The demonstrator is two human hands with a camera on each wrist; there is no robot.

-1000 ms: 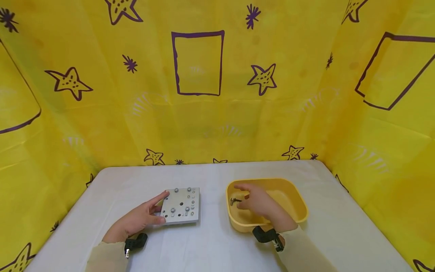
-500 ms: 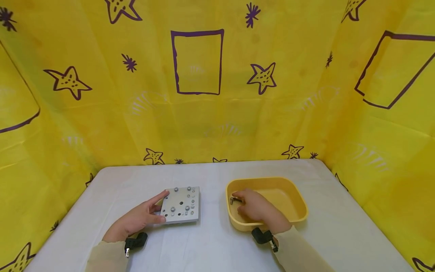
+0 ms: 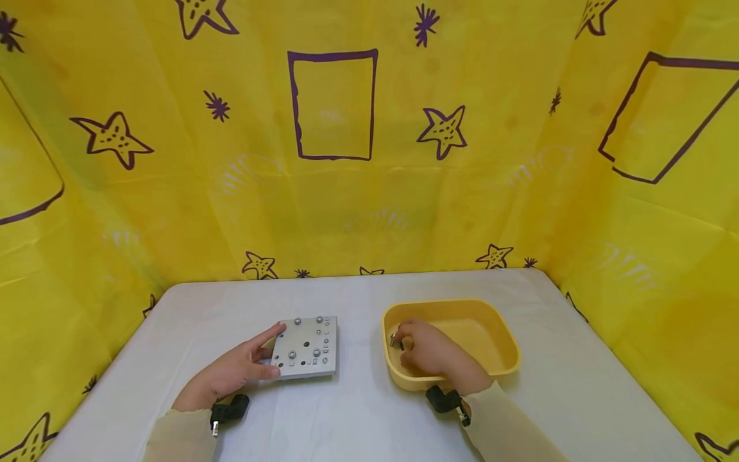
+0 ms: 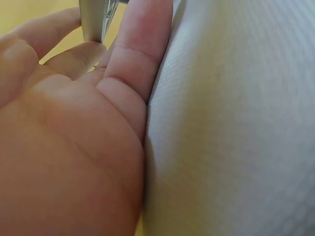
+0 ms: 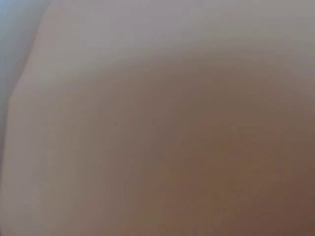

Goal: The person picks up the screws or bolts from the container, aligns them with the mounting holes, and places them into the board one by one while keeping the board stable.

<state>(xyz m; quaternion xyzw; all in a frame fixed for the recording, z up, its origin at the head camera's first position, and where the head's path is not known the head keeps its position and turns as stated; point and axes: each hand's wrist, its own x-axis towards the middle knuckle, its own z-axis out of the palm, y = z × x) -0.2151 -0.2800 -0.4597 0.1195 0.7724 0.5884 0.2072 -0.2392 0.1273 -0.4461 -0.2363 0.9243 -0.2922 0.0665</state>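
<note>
A square silver metal plate [image 3: 297, 369] with several bolts and holes on its face lies left of centre in the head view. My left hand [image 3: 238, 371] grips its left side, thumb at the near corner and a finger at the far one. In the left wrist view the plate's edge [image 4: 93, 22] shows between the fingers. My right hand [image 3: 428, 350] reaches into the yellow bin [image 3: 508, 350], its fingers curled at the left end, pinching a small metal bolt [image 3: 394, 341] partly hidden by the fingertips. The right wrist view is only a blur.
Both things are on a white-covered table [image 3: 358, 410]. Yellow patterned cloth [image 3: 340, 212] hangs at the back and both sides. The bin's near wall [image 3: 412, 385] rises in front of the right hand.
My right hand has lowered into the bin and its fingers have closed on the bolt, which has turned slightly. The left hand and the plate stay put.
</note>
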